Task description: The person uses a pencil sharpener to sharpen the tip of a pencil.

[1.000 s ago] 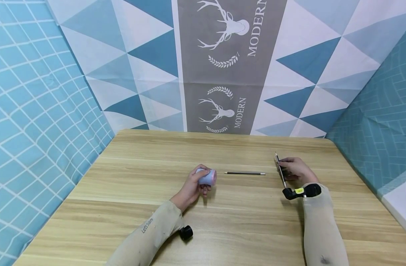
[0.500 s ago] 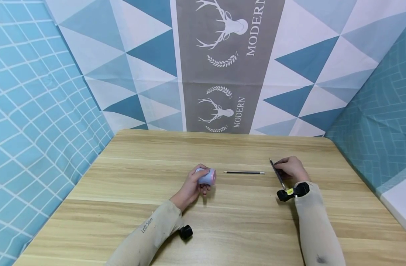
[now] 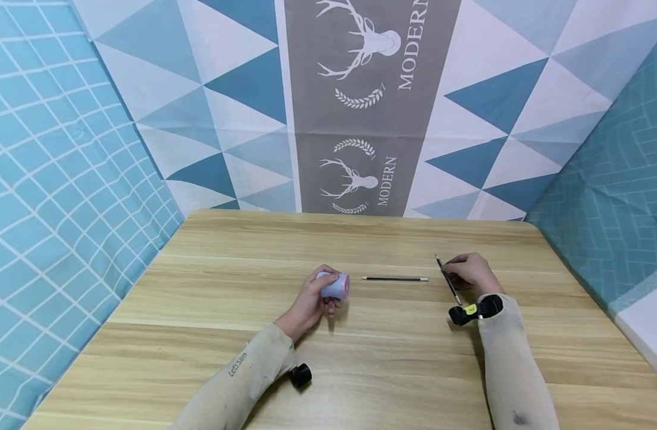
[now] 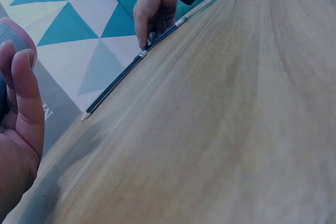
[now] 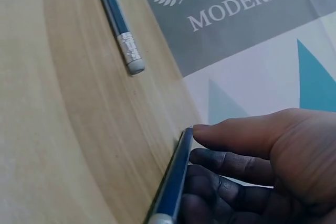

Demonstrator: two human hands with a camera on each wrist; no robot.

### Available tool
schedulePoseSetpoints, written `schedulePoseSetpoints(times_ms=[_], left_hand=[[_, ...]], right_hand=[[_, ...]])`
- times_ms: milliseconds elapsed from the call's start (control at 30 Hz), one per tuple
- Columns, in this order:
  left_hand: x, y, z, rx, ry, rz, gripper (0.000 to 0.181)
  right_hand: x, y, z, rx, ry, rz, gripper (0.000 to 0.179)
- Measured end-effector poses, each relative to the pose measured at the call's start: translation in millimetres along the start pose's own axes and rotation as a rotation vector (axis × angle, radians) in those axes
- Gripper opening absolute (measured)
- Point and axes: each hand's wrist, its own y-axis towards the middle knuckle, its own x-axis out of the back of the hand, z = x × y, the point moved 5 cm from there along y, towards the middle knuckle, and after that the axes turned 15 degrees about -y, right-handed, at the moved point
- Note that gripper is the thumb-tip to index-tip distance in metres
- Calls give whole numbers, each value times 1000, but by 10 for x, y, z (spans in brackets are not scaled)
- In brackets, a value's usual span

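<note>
My left hand point(image 3: 309, 300) grips a small pale-blue cylinder with a pink end point(image 3: 334, 288), held sideways over the middle of the table; its exact kind is not clear. Toward the right, my right hand point(image 3: 475, 272) pinches a dark pencil point(image 3: 450, 285) between thumb and fingers, low at the tabletop. That pencil slants, with its point away from me and its eraser end point(image 5: 161, 219) close to the right wrist camera. A second dark pencil point(image 3: 395, 279) lies crosswise between the hands, its sharpened tip facing left and its white eraser point(image 5: 136, 66) facing the right hand.
The wood-grain table point(image 3: 242, 245) backs onto a patterned cloth wall point(image 3: 258, 149). Blue tiled cloth point(image 3: 65, 179) hangs on the left and teal cloth point(image 3: 619, 179) on the right. A white block point(image 3: 648, 322) stands at the right edge. Wrist cameras point(image 3: 300, 375) sit on both forearms.
Over the first half second my right hand moved left and lowered the pencil toward the table; since then it has barely moved. My left hand and the lying pencil stay put.
</note>
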Motion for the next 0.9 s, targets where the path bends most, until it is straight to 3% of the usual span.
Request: schedulePoseSetpoints(times_ms=[167,300,500,900], left_hand=[[-3,3,8,4,-17,4,5],[-2,10,15,2,-27,2,5],[5,19,8,-11,-40,-6,5],[11,19,17,-6,-45,-12,4]], right_hand=[[29,-16,-5,7,0,39,40],[120,-57,89,43,3,10,45],[171,-123,343,199,11,-8,48],[-108,-134,654,457,-108,132,35]])
